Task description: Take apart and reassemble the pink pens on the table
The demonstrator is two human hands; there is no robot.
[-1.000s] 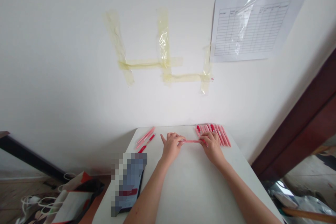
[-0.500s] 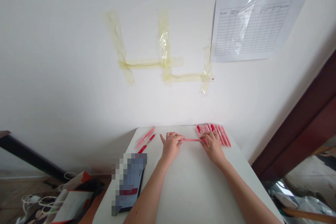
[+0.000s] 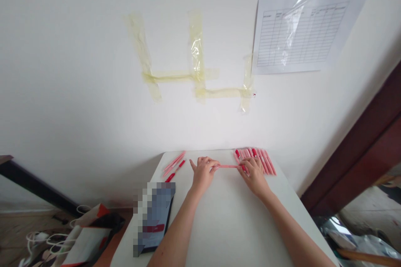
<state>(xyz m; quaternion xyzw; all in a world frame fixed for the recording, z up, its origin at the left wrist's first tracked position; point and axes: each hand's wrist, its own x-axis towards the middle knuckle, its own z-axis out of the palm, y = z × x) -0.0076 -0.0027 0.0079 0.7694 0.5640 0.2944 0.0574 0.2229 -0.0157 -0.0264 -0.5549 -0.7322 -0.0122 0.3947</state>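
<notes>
Head view: one pen (image 3: pixel 229 166) lies crosswise near the far end of the table (image 3: pixel 232 221), its length running from 9 to 3 o'clock. The left hand (image 3: pixel 203 174) pinches it at the 9 o'clock end, one finger sticking out toward 11 o'clock; the right hand (image 3: pixel 254 174) pinches it at the 3 o'clock end, where a bit of red shows. Whether the pen touches the table cannot be told. Taking the pen as centre, the row (image 3: pixel 265 162) of pens sits at 3 o'clock, partly behind the right hand; loose pens (image 3: pixel 174 163) lie at 9 o'clock and a device (image 3: pixel 153 221) at 8 o'clock. In this inspector's judgement, good handling calls for light, matched pinches, both wrists level, and any pull or twist kept along the pen's own line so that it does not bow; the right knuckles are best kept off the row. Against the frame of one second ago, differences are slight: the pen shows marginally nearer 12 o'clock, both grips hold, and the row, loose pens and device are unmoved.
</notes>
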